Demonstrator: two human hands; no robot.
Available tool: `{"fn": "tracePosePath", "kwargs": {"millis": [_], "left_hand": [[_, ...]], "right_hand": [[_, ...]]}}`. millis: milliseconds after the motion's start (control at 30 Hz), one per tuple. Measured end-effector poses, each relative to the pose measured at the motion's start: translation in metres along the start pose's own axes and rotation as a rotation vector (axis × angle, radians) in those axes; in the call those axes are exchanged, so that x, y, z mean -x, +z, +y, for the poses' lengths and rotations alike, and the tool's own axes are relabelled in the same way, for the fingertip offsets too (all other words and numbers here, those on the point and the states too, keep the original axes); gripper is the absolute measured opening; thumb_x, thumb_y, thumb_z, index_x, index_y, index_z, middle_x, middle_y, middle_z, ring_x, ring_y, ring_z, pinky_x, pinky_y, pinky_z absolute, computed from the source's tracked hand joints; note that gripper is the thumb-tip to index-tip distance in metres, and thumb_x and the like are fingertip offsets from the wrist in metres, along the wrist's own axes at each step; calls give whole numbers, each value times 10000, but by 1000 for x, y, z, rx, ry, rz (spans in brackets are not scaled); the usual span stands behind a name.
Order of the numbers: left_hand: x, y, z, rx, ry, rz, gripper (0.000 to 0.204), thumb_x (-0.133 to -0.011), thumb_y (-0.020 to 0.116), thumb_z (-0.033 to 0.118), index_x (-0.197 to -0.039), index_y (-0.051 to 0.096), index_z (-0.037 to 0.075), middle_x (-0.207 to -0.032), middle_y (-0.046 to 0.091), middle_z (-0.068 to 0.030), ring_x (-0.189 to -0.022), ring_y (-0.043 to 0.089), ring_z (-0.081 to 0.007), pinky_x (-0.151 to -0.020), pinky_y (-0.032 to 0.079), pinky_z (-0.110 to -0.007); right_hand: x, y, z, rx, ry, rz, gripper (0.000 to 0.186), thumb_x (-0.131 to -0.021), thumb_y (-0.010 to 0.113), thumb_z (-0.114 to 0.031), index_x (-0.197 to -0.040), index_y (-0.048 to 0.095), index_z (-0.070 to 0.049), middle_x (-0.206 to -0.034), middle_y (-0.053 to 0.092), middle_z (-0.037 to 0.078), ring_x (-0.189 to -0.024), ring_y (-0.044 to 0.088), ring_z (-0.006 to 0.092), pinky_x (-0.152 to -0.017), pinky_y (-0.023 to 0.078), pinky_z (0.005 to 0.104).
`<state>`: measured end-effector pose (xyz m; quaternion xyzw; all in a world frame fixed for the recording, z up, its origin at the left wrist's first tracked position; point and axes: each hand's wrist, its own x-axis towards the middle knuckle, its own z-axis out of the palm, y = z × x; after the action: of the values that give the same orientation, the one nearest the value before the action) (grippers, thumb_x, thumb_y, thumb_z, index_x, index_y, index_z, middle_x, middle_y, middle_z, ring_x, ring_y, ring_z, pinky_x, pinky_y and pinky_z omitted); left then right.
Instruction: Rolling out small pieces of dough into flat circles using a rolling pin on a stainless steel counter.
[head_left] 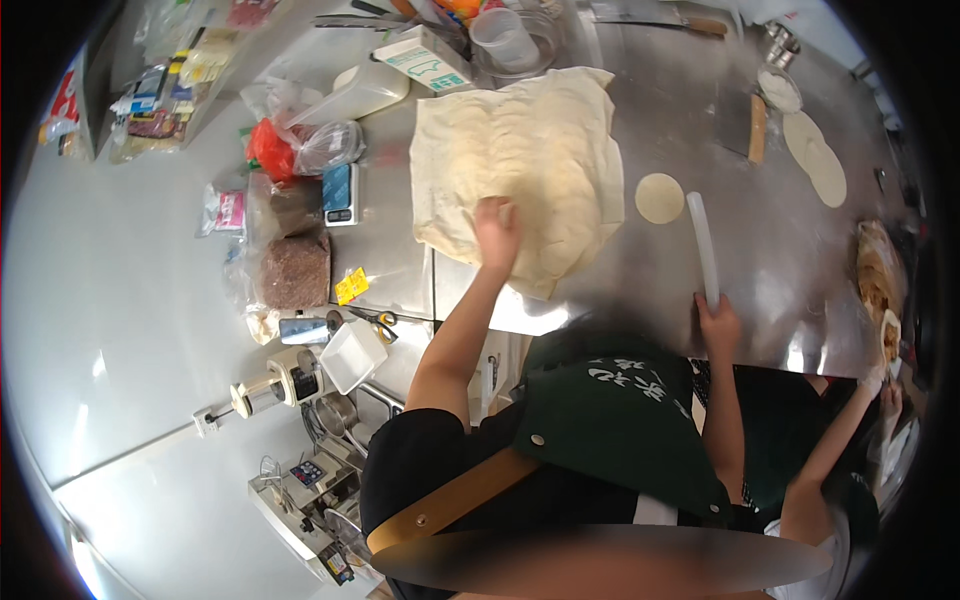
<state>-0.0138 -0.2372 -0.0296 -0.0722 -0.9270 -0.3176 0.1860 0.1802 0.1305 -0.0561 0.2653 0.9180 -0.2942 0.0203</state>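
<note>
A large cream-coloured cloth (440, 135) lies on the metal worktop, with pale rounded lumps in rows showing across it; whether they lie under or on it I cannot tell. My left hand (497, 232) rests at the cloth's near part with its fingers curled in, and what they hold, if anything, is hidden. To the right, my right hand (719, 325) grips the near end of a white rolling pin (704, 245), which points away from me. A flat round dough wrapper (660, 198) lies just left of the pin's far end, apart from it.
Overlapping dough wrappers (815, 158) and a wooden-handled scraper (757, 130) lie at the far right. A kitchen scale (340, 195), bags of brown filling (295, 270) and scissors (380, 322) are on the left. A co-worker's hand (875, 378) is at the right beside a filling tray.
</note>
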Motion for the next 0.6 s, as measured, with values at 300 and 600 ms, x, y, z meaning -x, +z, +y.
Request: {"fn": "tracePosePath", "kwargs": {"millis": [300,600], "left_hand": [[-31,143,141,-15,134,-449,278,-673,726,155,-913,631,53,-879,610,-132,-900,575,-305,-785,474,-380],[-36,162,143,-200,-71,-905,243,-674,723,291,-824,661,110,-951,617,-103,-946,580,-279,-790,480,-381]], "right_hand": [[0,0,-6,-4,7,49,515,-765,620,-512,-930,633,-25,-719,627,193,-683,615,376,-610,477,428],[-2,4,2,-161,76,62,497,-750,655,-485,-915,642,-17,-720,631,188,-686,617,368,-617,477,407]]}}
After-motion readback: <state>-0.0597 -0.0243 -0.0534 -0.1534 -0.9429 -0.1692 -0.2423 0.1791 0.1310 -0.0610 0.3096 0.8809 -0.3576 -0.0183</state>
